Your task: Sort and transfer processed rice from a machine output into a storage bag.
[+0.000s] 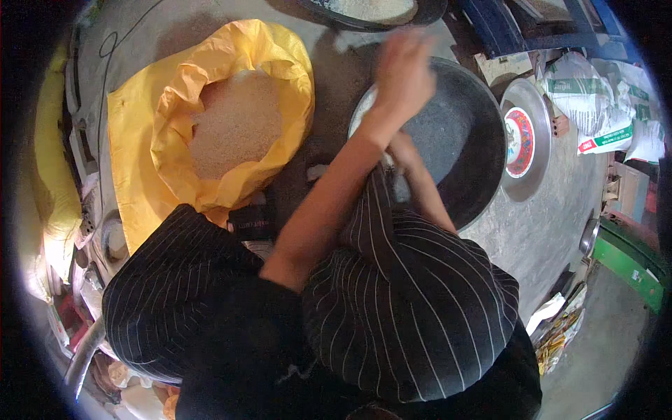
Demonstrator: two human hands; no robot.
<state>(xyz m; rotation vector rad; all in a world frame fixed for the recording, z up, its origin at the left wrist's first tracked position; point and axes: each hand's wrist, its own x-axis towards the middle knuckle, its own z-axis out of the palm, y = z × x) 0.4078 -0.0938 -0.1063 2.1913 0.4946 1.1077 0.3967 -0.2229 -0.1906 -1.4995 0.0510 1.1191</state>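
Note:
Over the wide black tub (483,147), my left hand (406,77) is raised, its fingers smeared by motion. My left forearm crosses above my right hand (402,150), which sits at the tub's near left side with its fingers mostly hidden. What either hand holds, if anything, does not show. Something whitish (362,112) shows along the tub's left edge beside my left wrist. To the left stands an open yellow woven sack (297,66) with its rim rolled down, holding pale grain (238,126) that looks like rice.
A second dark tub (435,14) with pale contents lies at the far edge. Right of the black tub is a metal basin (540,157) with a red-rimmed patterned dish (518,143). Plastic bags (595,105) lie beyond it. A green object (626,262) stands at the right.

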